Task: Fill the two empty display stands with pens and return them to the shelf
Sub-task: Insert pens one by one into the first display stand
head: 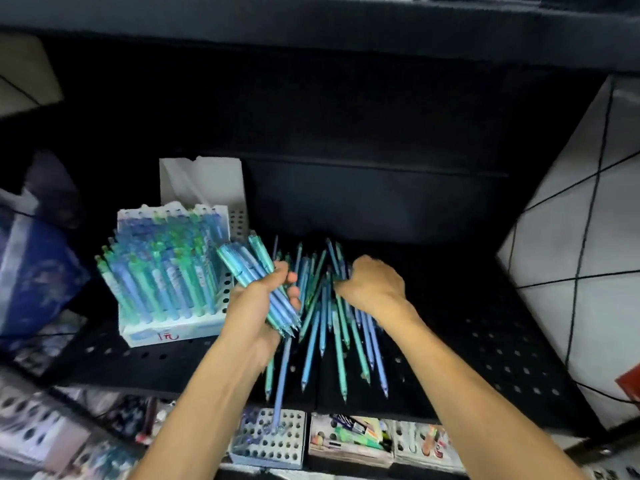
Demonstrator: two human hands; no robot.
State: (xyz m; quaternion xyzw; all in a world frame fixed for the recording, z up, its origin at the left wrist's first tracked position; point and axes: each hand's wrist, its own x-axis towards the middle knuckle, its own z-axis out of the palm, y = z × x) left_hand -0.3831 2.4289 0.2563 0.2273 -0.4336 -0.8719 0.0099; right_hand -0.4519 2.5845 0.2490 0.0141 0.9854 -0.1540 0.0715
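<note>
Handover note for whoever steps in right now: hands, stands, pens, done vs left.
Left hand: grips a bundle of pens, blue and green.
Right hand: fingers curled into the loose pile of pens on the black perforated shelf; it seems to be gathering some.
Filled stand: on the shelf, left of the hands, packed with pens.
Grey hole stand: on the level below, near the left forearm, most holes open, one blue pen standing in it.
Done: one stand looks full and shelved.
Left: collect the loose pens, fill the grey stand, put it on the shelf.
</note>
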